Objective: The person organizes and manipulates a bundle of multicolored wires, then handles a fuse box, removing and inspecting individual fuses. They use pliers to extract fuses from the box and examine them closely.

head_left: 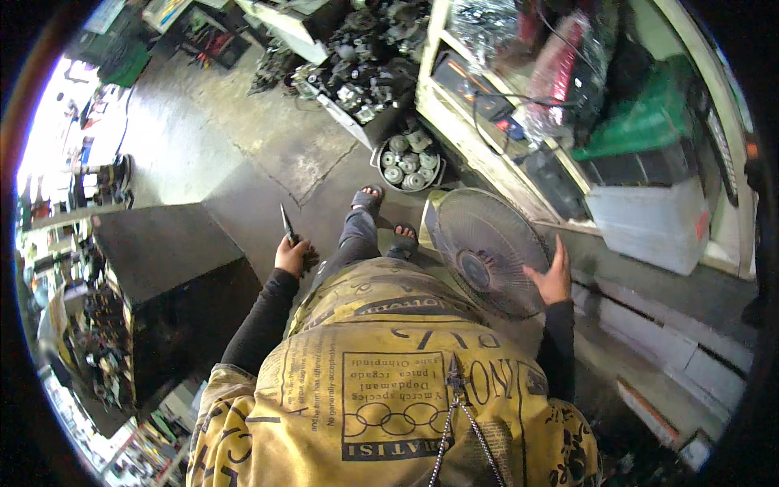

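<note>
Closed fingers of my left hand (294, 256) grip a slim pointed tool (286, 221), dark with a bright edge. Its tip points up and away from me, and its exact kind is unclear. My right hand (553, 274) is open, thumb spread from the fingers, with nothing in it. Beside and partly under that hand in the picture is a round fan with a wire guard (489, 243). I cannot tell whether the hand touches the guard.
Ahead, a metal pot (439, 183) holds several round metal parts. Behind it lies a heap of dark metal parts (355, 61). A black box-shaped cabinet (195, 316) stands at left. On the right are a shelf frame (462, 114) and a translucent bin (645, 219).
</note>
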Demonstrator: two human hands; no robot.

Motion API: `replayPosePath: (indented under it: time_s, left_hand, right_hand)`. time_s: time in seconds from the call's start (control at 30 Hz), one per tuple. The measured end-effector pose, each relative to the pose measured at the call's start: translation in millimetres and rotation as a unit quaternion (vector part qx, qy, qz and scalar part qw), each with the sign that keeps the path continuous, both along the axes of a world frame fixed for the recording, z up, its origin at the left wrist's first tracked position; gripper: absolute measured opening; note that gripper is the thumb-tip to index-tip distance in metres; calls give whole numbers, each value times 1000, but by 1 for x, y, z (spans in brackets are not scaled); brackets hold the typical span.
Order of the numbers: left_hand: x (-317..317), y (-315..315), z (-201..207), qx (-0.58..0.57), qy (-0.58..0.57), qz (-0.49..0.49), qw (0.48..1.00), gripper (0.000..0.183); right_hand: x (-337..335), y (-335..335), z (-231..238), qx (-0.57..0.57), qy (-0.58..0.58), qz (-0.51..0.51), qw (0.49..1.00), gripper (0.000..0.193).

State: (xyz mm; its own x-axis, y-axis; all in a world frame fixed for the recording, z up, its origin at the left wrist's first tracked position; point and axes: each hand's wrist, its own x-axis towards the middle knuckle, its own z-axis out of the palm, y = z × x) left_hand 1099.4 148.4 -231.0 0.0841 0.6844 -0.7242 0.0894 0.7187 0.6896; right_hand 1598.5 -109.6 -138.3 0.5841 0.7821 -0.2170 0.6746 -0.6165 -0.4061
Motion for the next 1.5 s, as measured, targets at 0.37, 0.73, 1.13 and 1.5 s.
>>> replayPosePath:
  time_s: [0.37, 0.73, 1.13, 1.5]
  left_hand:
    - [-144, -128, -21, -18, 249, -11, 968, 25]
    - [-210, -173, -18, 3, 296, -26, 955, 41]
    - [-366, -181, -9, -137, 127, 213, 959, 35]
    - [-457, -26, 124, 279, -228, 512, 780, 37]
  right_hand:
    - [-67, 12, -52, -14, -81, -74, 994, 99]
    - [-115, 69, -74, -118, -206, -36, 971, 101]
    - [-360, 295, -103, -22, 144, 339, 929, 83]
    - [-876, 348, 44, -139, 609, 611, 487, 76]
